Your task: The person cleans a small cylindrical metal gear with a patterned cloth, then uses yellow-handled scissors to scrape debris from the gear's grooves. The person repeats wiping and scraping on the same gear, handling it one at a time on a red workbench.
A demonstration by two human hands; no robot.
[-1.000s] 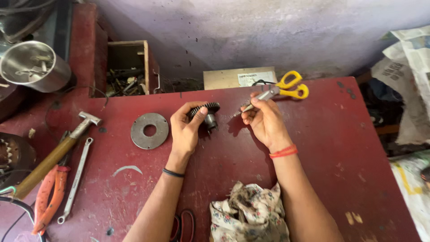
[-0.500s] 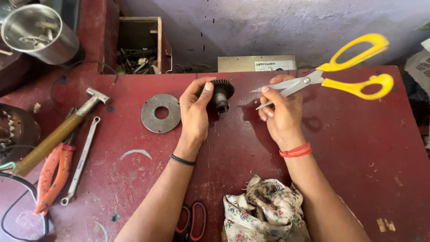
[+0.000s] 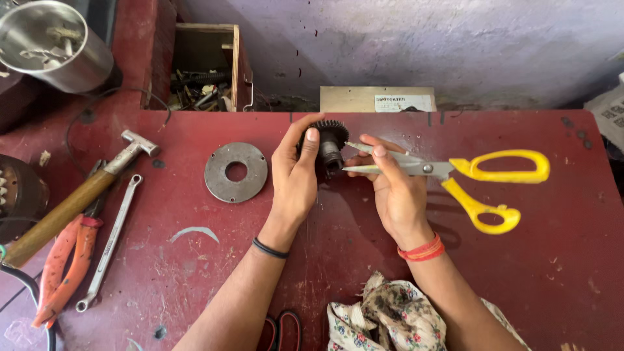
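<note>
Left hand (image 3: 296, 179) is up over the middle of the red table (image 3: 520, 273), fingers and thumb wrapped round a dark toothed gear (image 3: 330, 144), toothed rim to the wall, stubby hub pointing down toward the person. Right hand (image 3: 393, 188) is closed on the scissors (image 3: 448, 177), but by the blades, not the loops: fingers pinch the steel near the pivot, and the yellow handles trail off to the right, free.

Here is the line that counts: the scissors' long axis runs almost level, left to right, blade tips aimed straight at the gear's hub. Tips and hub are right up against each other; whether they touch I cannot tell from this view. The gear sits left of the blades, so the left hand carries it and the right hand brings the point in from the side.

Around them: a flat steel disc (image 3: 236, 172) with a centre hole just left of the left hand, a hammer (image 3: 78, 198), a spanner (image 3: 109, 242) and orange pliers (image 3: 58, 273) farther left, and a flowered rag (image 3: 390, 318) near the person's forearms.
</note>
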